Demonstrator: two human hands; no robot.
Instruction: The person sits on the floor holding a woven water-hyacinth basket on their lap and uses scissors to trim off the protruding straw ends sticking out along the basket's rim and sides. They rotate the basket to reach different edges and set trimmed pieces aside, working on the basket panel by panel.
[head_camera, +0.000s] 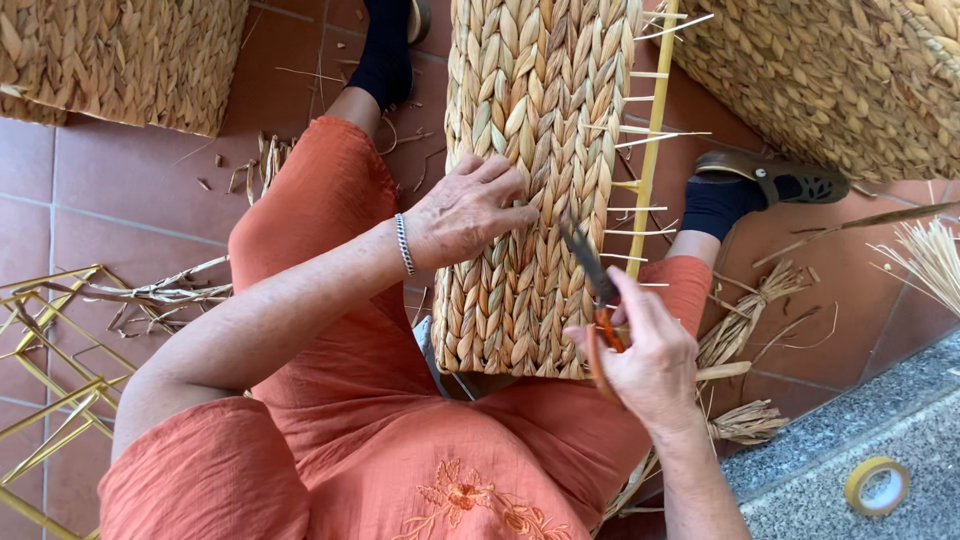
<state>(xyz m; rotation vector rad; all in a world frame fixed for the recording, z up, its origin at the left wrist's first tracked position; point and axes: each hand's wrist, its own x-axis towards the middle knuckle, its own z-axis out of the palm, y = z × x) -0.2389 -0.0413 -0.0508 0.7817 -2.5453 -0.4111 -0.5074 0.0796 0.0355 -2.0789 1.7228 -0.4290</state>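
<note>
Left hand (465, 212) pressing flat, fingers open, on stiff, light woven basket (530, 150); right hand (648, 355) clasping orange-handled scissors (592, 275), blades touching weave.

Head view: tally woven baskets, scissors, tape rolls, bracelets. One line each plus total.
Woven baskets: 3 (one under the left hand at, one top left, one top right)
Scissors, in the right hand: 1
Tape rolls: 1
Bracelets: 1
Total: 6

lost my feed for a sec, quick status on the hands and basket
Left hand flat on woven basket. Right hand grips orange-handled scissors, blades at the weave. Nothing between them.
</note>
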